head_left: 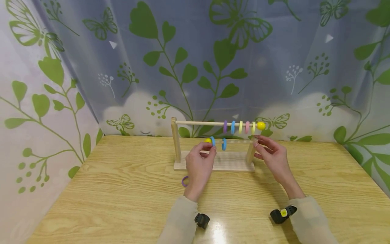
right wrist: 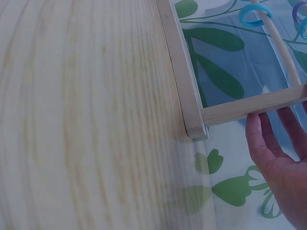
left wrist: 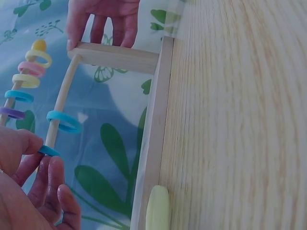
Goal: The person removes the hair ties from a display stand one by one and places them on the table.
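Observation:
A wooden rack with a base [head_left: 231, 166], two posts and two rods stands on the table. My left hand [head_left: 199, 166] pinches a blue ring [head_left: 213, 141] at the lower rod, beside that rod's yellow end ball [head_left: 208, 140]. Another blue ring [head_left: 224, 144] hangs farther right on the same rod [left wrist: 62, 91]. My right hand [head_left: 272, 157] touches the outer side of the right post [right wrist: 254, 106], its fingers mostly extended. Along the upper rod [head_left: 198, 123] hang a purple ring [head_left: 225, 127], a blue one, two pale yellow ones and a pink ring [head_left: 247, 127].
A purple ring [head_left: 184, 181] lies on the table [head_left: 122, 189] in front of the base, partly covered by my left hand. Also before the base is a pale yellow piece [left wrist: 158, 208], cut off by the frame. A patterned curtain [head_left: 189, 61] hangs behind the table.

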A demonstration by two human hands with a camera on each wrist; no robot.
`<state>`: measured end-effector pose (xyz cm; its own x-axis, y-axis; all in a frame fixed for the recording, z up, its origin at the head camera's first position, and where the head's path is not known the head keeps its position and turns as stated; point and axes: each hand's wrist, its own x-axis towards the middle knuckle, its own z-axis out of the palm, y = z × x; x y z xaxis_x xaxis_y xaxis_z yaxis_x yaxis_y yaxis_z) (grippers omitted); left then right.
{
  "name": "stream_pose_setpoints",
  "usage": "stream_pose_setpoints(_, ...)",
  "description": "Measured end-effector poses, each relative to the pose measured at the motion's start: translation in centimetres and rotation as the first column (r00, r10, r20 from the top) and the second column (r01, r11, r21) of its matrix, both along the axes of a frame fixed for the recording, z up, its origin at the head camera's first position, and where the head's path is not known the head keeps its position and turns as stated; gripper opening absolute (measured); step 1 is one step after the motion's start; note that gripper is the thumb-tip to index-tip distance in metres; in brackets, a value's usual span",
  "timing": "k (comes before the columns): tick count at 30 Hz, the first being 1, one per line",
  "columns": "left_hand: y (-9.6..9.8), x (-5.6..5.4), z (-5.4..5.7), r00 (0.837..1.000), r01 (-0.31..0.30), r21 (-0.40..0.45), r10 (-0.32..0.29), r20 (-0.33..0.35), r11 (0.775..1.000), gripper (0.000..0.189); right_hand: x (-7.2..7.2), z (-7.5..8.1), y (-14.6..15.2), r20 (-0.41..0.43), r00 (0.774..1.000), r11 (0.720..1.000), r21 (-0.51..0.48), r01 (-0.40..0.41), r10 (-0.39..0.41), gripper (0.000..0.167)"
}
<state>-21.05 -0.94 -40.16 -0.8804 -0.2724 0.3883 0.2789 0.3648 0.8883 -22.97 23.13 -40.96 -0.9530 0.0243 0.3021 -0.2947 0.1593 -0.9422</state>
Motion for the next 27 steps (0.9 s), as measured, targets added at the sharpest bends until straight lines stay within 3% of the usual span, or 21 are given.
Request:
stream_pose_setpoints(16, -0.9, 0.1, 0.3, 1.0, -0.014, -0.012, 0.014, 0.004, 1.0, 0.008, -0.1, 0.1, -0.1, 0.009, 1.0, 1.0, -0.015, 0.001, -0.001, 0.046)
stream_pose_setpoints(27, -2.3, 0.2, 0.1, 1.0, 0.014, -0.008, -0.014, -0.001, 1.0, 0.009, -0.1, -0.1, 0.0, 0.009, 1.0, 1.0, -0.02, -0.001, 0.001, 0.045)
